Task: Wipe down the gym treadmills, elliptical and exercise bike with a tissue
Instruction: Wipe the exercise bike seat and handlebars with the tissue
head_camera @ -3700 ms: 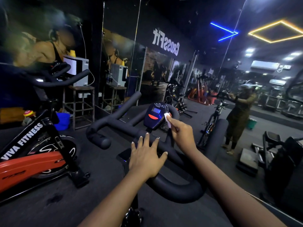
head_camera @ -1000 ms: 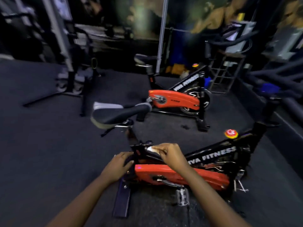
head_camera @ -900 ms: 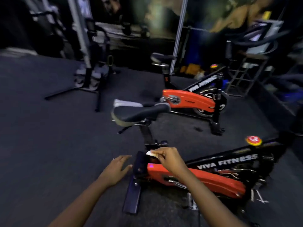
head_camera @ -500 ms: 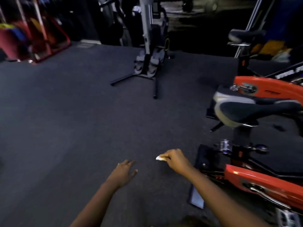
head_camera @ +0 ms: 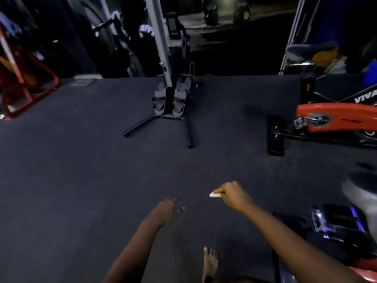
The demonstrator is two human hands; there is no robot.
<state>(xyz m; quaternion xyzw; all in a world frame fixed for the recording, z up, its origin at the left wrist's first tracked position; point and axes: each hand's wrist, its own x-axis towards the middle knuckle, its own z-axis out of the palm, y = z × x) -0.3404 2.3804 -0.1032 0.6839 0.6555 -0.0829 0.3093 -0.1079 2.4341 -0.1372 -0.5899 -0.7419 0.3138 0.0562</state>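
— How many hands show, and what are they doing?

— Two. The right hand [head_camera: 232,196] pinches one small white tissue [head_camera: 213,194] between thumb and fingertips, held in the air over the dark floor [head_camera: 81,170]. The left hand [head_camera: 168,210] holds nothing; its fingers lie loose and point forward, lower than the right and apart from it.

— Is the tissue touching any machine?

— No. It is well apart from all of them.

— How many bikes?

— Two, both cut off by the right edge. One exercise bike [head_camera: 336,119] with an orange body stands farther back. Of the nearer bike [head_camera: 338,223] only a black part, one saddle [head_camera: 363,186] and a sliver of orange show, just beside the right forearm.

— Anything else to count?

— One bare foot [head_camera: 210,262] at the bottom, between the two arms. One machine [head_camera: 170,99] with a grey upright and two footplates side by side, past the hands. One red frame [head_camera: 26,78] at the left. Two dark kettlebells [head_camera: 211,16], blurred, at the top.
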